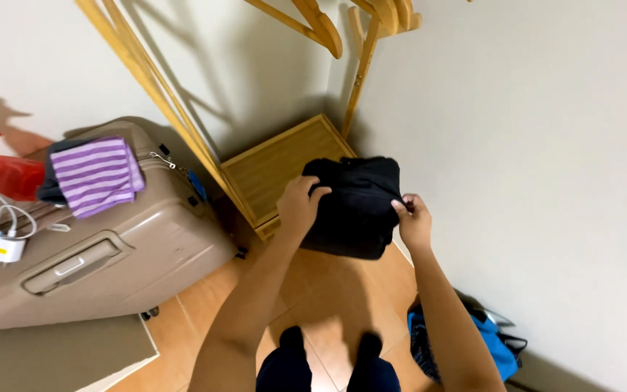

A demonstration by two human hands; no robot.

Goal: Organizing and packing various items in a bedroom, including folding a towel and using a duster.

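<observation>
A folded black garment [355, 207] is held up in front of me, over the low wooden shelf [273, 168] of a clothes rack. My left hand [299, 207] grips its left edge with curled fingers. My right hand [413, 220] pinches its right edge. Both arms reach forward from the bottom of the view.
A beige suitcase [110, 247] lies flat at the left with a folded purple striped cloth [98, 176], a red bag [5, 176] and a white charger with cable [5, 248] on top. The wooden rack's poles [161, 94] and hangers [313, 25] rise by the white walls. A blue bag [491, 341] sits on the wood floor at right.
</observation>
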